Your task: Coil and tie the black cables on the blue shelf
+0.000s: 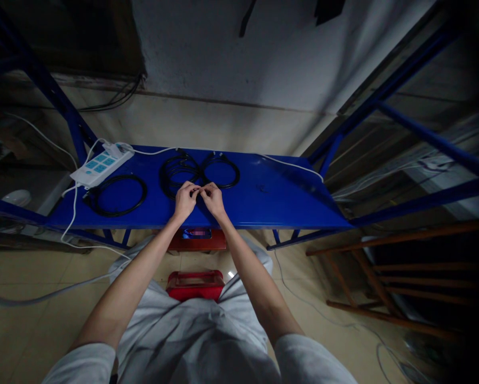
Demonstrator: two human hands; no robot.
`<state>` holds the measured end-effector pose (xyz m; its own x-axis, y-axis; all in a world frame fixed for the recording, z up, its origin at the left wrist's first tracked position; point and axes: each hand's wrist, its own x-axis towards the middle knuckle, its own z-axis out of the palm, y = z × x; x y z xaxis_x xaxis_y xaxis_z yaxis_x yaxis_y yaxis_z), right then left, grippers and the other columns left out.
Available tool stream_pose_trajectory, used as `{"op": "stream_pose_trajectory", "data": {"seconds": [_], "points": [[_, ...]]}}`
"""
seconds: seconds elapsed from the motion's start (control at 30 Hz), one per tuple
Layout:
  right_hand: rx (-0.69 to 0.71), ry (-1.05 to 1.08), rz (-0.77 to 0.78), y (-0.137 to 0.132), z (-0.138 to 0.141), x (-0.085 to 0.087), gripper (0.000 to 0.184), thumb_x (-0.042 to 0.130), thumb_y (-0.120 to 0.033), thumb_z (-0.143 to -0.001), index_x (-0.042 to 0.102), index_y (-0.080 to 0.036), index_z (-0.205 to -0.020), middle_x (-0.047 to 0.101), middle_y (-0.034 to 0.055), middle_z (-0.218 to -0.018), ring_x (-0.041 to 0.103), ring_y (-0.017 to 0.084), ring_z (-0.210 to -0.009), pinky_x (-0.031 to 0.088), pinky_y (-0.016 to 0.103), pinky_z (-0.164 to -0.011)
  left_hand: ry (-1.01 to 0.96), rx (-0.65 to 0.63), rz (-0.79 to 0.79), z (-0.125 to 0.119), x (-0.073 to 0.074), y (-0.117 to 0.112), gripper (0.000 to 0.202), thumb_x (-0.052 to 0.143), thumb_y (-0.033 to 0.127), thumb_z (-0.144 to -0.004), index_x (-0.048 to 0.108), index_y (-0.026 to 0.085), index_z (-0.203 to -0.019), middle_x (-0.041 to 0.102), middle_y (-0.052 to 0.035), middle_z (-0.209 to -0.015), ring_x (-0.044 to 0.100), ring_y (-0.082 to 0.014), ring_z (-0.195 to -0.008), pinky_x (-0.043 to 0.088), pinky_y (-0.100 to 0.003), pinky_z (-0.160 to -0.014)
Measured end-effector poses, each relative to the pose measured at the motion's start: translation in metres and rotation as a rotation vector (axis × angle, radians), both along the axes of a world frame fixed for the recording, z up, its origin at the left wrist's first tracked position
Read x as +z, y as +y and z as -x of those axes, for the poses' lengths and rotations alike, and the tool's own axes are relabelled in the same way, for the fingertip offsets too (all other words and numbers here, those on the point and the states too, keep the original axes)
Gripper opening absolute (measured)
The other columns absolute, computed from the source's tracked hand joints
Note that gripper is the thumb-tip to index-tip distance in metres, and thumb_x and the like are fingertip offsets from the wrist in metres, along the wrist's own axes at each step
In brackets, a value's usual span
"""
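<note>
Over the front middle of the blue shelf [239, 208], my left hand [186, 200] and my right hand [213, 199] meet at the fingertips. Both are closed in a pinch around something small and dark, too small to make out. Just behind my fingers lies a bundle of coiled black cable [162, 173], partly hidden by my left hand. A second black cable coil [238, 173] touches it on the right, its connector ends pointing to the back. Further left rests another separate black cable coil [145, 189].
A white power strip [103, 164] with blue sockets sits at the shelf's left end, its white cord trailing off the front. Thin dark strands [262, 188] lie right of the coils. Blue frame posts [331, 154] rise at both ends. Below are a red stool [195, 292] and a wooden chair [355, 272].
</note>
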<state>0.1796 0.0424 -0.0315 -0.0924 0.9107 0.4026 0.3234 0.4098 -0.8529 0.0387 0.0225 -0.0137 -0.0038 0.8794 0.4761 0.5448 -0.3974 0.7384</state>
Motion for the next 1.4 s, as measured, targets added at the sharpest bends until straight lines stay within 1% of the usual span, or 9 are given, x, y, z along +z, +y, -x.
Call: {"op": "stream_pose_trajectory", "data": {"seconds": [0.17,0.3,0.43,0.57,0.7,0.93,1.13,1.23,1.4], "points": [[-0.075,0.03,0.025,-0.001,0.0,0.003,0.021,0.064,-0.035,-0.09,0.072,-0.017,-0.083,0.06,0.0036,-0.084,0.056,0.015,-0.073,0.046,0.029,-0.07,-0.007,0.03,0.003,0.001,0.001,0.001,0.014,0.061,0.014,-0.089,0.075,0.018,-0.088,0.067,-0.0055,-0.091,0.062,-0.0173,-0.082,0.048,-0.029,-0.073],[-0.052,0.078,0.001,0.0,0.0,0.002,0.021,0.067,-0.036,-0.088,0.071,-0.017,-0.08,0.06,0.0025,-0.082,0.056,0.014,-0.067,0.045,0.028,-0.067,-0.003,0.058,0.032,0.001,0.0,0.002,0.012,0.062,0.016,-0.089,0.073,0.018,-0.084,0.067,-0.0052,-0.088,0.061,-0.0174,-0.078,0.047,-0.029,-0.073],[-0.046,0.069,-0.001,-0.001,0.0,0.004,0.024,0.066,-0.039,-0.089,0.068,-0.018,-0.078,0.06,0.0013,-0.08,0.055,0.013,-0.067,0.044,0.027,-0.066,0.027,0.064,0.066,0.001,-0.001,0.004,0.012,0.061,0.015,-0.09,0.071,0.018,-0.085,0.067,-0.0059,-0.091,0.062,-0.0189,-0.082,0.048,-0.03,-0.078],[-0.044,0.063,0.027,-0.002,0.001,0.005,0.024,0.064,-0.041,-0.09,0.066,-0.019,-0.082,0.062,0.0017,-0.082,0.055,0.014,-0.069,0.045,0.027,-0.068,0.082,0.073,0.087,0.001,-0.002,0.005,0.012,0.06,0.017,-0.091,0.07,0.018,-0.085,0.066,-0.0058,-0.09,0.061,-0.0197,-0.082,0.047,-0.031,-0.079],[-0.024,0.038,0.035,0.0,0.001,0.004,0.024,0.061,-0.041,-0.092,0.068,-0.019,-0.086,0.064,0.0033,-0.085,0.056,0.015,-0.072,0.045,0.027,-0.07,0.131,0.083,0.112,0.001,-0.002,0.006,0.012,0.06,0.02,-0.093,0.069,0.019,-0.086,0.066,-0.006,-0.09,0.061,-0.0206,-0.082,0.047,-0.032,-0.08],[-0.006,-0.009,-0.001,-0.001,-0.001,0.006,0.023,0.058,-0.035,-0.095,0.07,-0.019,-0.085,0.062,0.0032,-0.085,0.057,0.016,-0.074,0.044,0.028,-0.071,0.164,0.12,0.128,0.001,-0.007,0.007,0.014,0.063,0.024,-0.093,0.068,0.019,-0.081,0.065,-0.0053,-0.088,0.06,-0.0193,-0.077,0.046,-0.03,-0.073],[-0.011,-0.035,0.023,-0.002,-0.001,0.008,0.027,0.064,-0.044,-0.092,0.07,-0.019,-0.083,0.061,0.0026,-0.082,0.055,0.015,-0.071,0.045,0.028,-0.07,0.211,0.165,0.125,0.001,-0.008,0.007,0.014,0.062,0.021,-0.092,0.066,0.019,-0.079,0.065,-0.0051,-0.087,0.06,-0.0192,-0.077,0.045,-0.03,-0.072],[-0.021,-0.013,0.015,-0.003,0.0,0.009,0.026,0.065,-0.043,-0.09,0.068,-0.019,-0.079,0.059,0.0017,-0.079,0.054,0.014,-0.068,0.044,0.027,-0.067,0.211,0.163,0.111,0.001,-0.006,0.006,0.012,0.062,0.02,-0.091,0.067,0.019,-0.079,0.065,-0.0053,-0.087,0.06,-0.0189,-0.075,0.044,-0.03,-0.07],[-0.068,-0.013,0.063,-0.005,0.002,0.014,0.021,0.065,-0.036,-0.086,0.065,-0.019,-0.074,0.059,0.0006,-0.077,0.053,0.013,-0.065,0.044,0.026,-0.065,0.188,0.143,0.095,0.0,-0.004,0.006,0.015,0.063,0.022,-0.09,0.067,0.02,-0.076,0.065,-0.0057,-0.085,0.059,-0.0188,-0.073,0.042,-0.03,-0.068]]}}
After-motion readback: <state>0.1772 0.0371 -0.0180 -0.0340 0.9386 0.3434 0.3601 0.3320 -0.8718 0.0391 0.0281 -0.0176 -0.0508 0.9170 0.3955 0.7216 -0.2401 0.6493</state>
